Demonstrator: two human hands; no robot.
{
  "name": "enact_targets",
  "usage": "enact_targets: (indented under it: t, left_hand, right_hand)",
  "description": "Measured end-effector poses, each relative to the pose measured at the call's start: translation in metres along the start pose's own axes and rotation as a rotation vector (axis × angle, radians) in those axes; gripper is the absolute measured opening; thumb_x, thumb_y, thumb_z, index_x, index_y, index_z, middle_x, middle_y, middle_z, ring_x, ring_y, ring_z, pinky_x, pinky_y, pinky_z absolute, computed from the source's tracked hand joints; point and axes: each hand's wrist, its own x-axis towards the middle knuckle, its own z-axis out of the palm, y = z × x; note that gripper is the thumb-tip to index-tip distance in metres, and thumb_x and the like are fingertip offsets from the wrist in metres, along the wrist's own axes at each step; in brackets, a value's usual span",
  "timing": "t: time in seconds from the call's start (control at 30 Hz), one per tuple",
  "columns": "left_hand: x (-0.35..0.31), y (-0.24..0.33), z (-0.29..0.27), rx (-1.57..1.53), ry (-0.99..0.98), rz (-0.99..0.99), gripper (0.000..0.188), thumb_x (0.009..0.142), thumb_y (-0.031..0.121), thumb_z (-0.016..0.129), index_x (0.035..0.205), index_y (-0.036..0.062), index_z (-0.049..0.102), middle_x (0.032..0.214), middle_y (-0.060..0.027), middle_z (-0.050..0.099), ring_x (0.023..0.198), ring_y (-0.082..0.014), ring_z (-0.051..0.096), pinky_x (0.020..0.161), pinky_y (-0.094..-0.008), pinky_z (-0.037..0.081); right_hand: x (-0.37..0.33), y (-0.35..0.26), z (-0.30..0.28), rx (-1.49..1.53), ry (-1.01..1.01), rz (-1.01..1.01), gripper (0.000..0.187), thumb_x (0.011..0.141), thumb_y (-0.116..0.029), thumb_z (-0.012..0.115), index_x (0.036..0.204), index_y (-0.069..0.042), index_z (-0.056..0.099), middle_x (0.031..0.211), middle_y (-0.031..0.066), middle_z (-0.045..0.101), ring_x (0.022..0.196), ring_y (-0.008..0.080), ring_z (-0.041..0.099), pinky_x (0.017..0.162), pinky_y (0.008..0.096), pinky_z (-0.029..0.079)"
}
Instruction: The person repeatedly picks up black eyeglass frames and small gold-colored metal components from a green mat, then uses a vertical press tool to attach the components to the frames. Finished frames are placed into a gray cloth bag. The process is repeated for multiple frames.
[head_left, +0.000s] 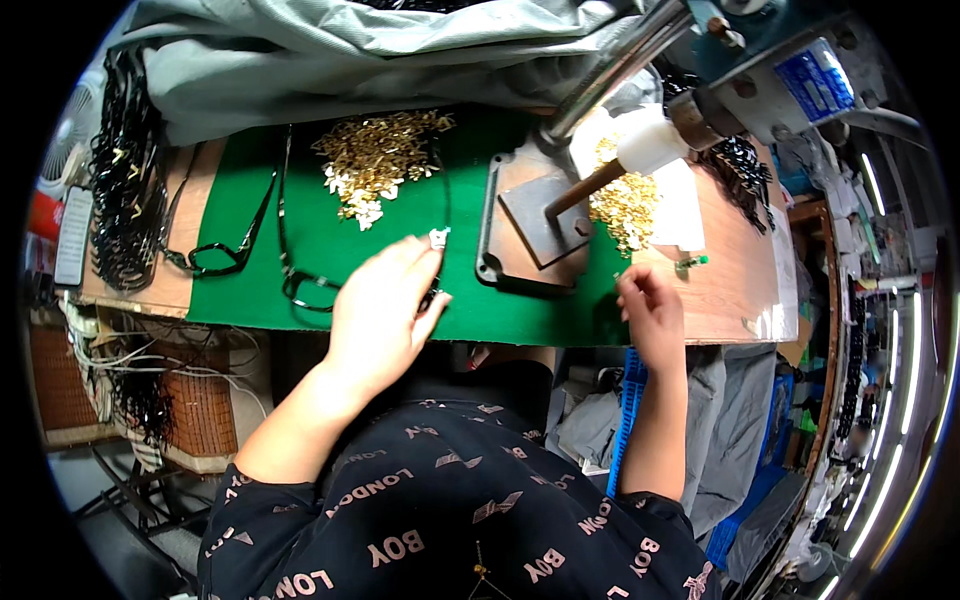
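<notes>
My left hand (385, 305) is closed over the right part of a black eyeglass frame (308, 292) on the green mat (240, 300). The frame's left lens rim shows beside my wrist, and its temples reach away toward the back. A small shiny metal piece (438, 238) sits at my left fingertips, by the right temple. My right hand (655, 315) hovers near the mat's right edge with fingers pinched together; whatever may be between them is too small to make out. Between the hands stands a bench press (535, 250) with a metal base plate and a rod.
A pile of gold-coloured metal pieces (375, 160) lies at the back of the mat, another pile (630, 210) right of the press. A second black eyeglass frame (215, 260) and a bundle of black frames (125, 190) lie left. Grey cloth (300, 70) covers the back.
</notes>
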Motion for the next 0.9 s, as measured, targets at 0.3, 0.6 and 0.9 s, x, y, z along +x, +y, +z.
enact_targets:
  t: [0.3,0.6,0.9]
  left_hand:
    - [0.006,0.011,-0.024,-0.802,-0.155,0.137,0.078,0.077,0.014,0.071,0.140,0.0017,0.028,0.072,-0.0096,0.061,0.061,-0.0241,0.061,0.060,-0.0292,0.050]
    - [0.014,0.009,-0.034,-0.750,-0.228,0.172,0.074,0.076,0.005,0.070,0.138,-0.0040,0.029,0.085,-0.0152,0.064,0.072,-0.0203,0.067,0.068,-0.0275,0.051]
    - [0.013,0.009,-0.027,-0.828,-0.093,0.105,0.066,0.079,0.011,0.068,0.136,0.0001,0.037,0.078,-0.0118,0.064,0.067,-0.0188,0.065,0.065,-0.0267,0.050]
  right_hand:
    - [-0.014,-0.108,0.061,0.298,-0.565,-0.389,0.007,0.084,-0.001,0.055,0.090,0.001,0.053,0.083,0.0084,0.054,0.073,0.0149,0.053,0.066,0.0261,0.043]
    - [-0.014,-0.131,0.050,0.019,-0.486,-0.343,0.007,0.080,-0.001,0.062,0.085,0.001,0.057,0.076,0.0095,0.056,0.066,0.0180,0.055,0.058,0.0277,0.044]
    - [-0.013,-0.133,0.056,0.166,-0.475,-0.154,0.006,0.080,-0.001,0.063,0.085,0.001,0.060,0.077,0.0063,0.058,0.066,0.0113,0.057,0.059,0.0228,0.046]
